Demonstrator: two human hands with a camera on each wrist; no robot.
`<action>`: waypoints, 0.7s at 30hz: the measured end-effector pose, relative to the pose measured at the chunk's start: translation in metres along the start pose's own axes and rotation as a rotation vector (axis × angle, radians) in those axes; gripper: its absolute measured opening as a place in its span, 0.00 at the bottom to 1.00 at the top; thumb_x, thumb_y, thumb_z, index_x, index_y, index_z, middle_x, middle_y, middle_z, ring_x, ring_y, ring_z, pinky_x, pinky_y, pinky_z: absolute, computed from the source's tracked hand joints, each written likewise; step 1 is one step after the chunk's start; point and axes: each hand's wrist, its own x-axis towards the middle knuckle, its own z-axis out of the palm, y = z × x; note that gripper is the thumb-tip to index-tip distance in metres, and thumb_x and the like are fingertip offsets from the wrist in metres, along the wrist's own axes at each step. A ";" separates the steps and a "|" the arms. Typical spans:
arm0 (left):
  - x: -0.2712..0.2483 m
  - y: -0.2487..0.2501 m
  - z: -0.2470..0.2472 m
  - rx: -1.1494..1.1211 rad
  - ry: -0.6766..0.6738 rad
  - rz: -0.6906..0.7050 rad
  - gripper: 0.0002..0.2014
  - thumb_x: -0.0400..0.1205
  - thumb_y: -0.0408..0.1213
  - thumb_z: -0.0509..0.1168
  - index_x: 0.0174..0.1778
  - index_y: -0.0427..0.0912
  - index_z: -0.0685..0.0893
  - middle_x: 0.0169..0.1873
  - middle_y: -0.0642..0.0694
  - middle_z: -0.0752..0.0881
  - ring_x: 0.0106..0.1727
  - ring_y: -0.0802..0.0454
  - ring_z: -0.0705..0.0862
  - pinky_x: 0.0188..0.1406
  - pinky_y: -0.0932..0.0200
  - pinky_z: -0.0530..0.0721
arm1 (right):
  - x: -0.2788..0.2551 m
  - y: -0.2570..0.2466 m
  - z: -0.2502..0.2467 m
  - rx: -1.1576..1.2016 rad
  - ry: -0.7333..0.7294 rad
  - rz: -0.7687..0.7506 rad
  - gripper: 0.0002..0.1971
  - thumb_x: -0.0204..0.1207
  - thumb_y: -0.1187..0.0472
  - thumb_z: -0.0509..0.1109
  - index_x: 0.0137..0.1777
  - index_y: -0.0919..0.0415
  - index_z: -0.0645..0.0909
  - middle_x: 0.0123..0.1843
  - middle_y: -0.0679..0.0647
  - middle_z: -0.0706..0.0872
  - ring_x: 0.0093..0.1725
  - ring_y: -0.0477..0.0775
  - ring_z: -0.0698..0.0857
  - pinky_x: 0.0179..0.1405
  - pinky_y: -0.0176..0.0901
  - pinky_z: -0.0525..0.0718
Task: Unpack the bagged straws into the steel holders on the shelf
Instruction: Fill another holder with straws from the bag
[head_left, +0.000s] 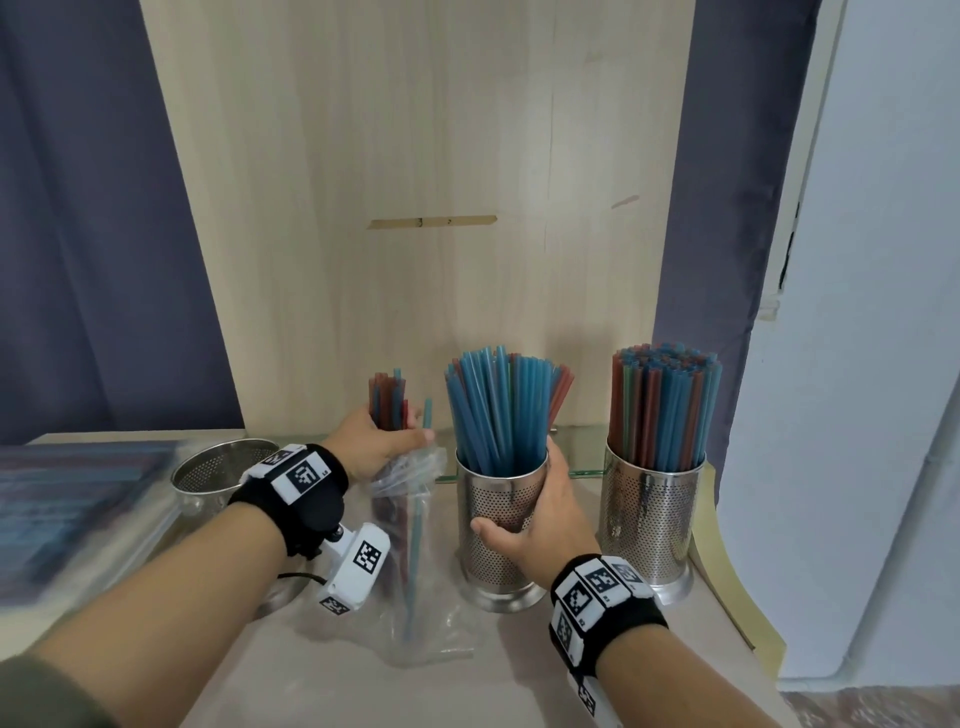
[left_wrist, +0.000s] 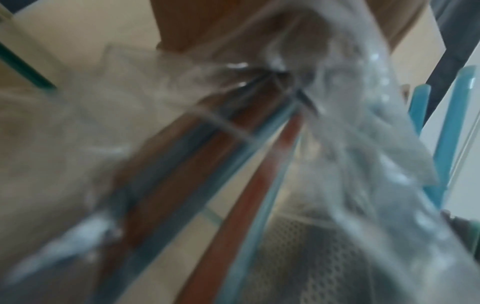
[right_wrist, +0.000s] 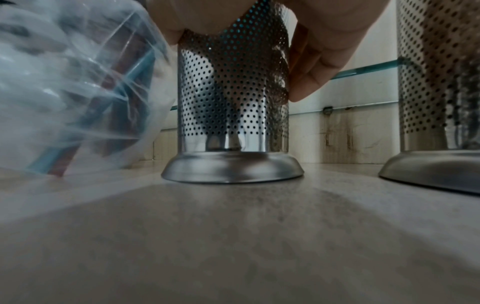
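My left hand (head_left: 384, 441) grips a small bunch of red and blue straws (head_left: 388, 400) that stick up out of a clear plastic bag (head_left: 410, 561); the bag hangs below the hand onto the shelf. In the left wrist view the straws (left_wrist: 233, 164) run blurred through the bag (left_wrist: 363, 144). My right hand (head_left: 540, 519) is wrapped round the middle perforated steel holder (head_left: 493, 561), which is full of mostly blue straws (head_left: 504, 410). The right wrist view shows fingers (right_wrist: 311, 67) curled round that holder (right_wrist: 233, 102). A third holder (head_left: 652, 525) at the right is packed with straws.
An empty steel holder (head_left: 218, 473) stands at the left behind my left wrist. A flat pack of bagged straws (head_left: 67, 509) lies at the far left. A glass strip (head_left: 587, 470) runs along the back. The wooden back panel (head_left: 415, 208) rises behind.
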 end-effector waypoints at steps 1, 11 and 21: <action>-0.001 0.001 -0.001 -0.002 -0.031 -0.003 0.16 0.67 0.36 0.81 0.28 0.51 0.78 0.39 0.39 0.81 0.50 0.47 0.84 0.50 0.61 0.82 | 0.000 0.000 0.000 0.001 -0.002 0.003 0.59 0.55 0.44 0.86 0.82 0.43 0.51 0.75 0.40 0.72 0.75 0.41 0.72 0.77 0.41 0.72; -0.011 -0.001 0.001 0.066 0.132 0.084 0.22 0.65 0.43 0.81 0.52 0.43 0.83 0.31 0.49 0.84 0.34 0.56 0.83 0.39 0.64 0.82 | -0.001 0.000 0.000 0.006 0.009 0.000 0.60 0.55 0.45 0.87 0.83 0.44 0.51 0.75 0.40 0.72 0.75 0.40 0.72 0.75 0.38 0.71; -0.043 0.012 -0.001 -0.018 0.223 0.228 0.14 0.71 0.44 0.74 0.44 0.36 0.89 0.40 0.44 0.91 0.43 0.57 0.89 0.45 0.69 0.84 | 0.001 0.001 0.000 0.016 0.003 -0.019 0.58 0.55 0.45 0.86 0.81 0.42 0.52 0.74 0.39 0.73 0.74 0.40 0.73 0.75 0.39 0.73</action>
